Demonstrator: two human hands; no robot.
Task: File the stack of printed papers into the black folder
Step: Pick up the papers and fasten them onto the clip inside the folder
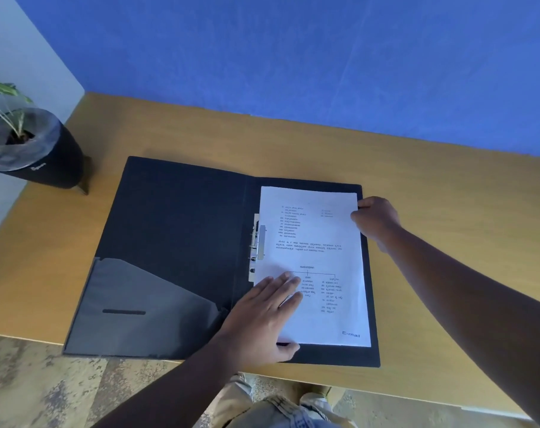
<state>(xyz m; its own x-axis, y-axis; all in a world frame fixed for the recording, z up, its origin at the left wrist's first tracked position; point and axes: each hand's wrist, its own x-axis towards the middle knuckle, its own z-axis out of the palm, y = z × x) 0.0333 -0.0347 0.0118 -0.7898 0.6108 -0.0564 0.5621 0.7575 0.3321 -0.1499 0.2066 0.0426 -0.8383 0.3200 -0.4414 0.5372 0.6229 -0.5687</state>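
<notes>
I press my left hand (267, 310) flat, fingers spread, on the printed papers (315, 261) lying in the black folder (176, 217); right hand (375, 219) pinches their far corner. I'd square edges against the clip (257, 245).

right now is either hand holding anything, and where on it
The right hand pinches the stack of papers at its upper right edge. The left hand only presses flat on the lower left.

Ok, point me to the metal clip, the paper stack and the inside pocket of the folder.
metal clip (261, 242): head view, on the pale clamp bar beside the spine.
paper stack (316, 261): head view, middle of the top printed sheet.
inside pocket (132, 291): head view, grey flap on the left cover.
</notes>
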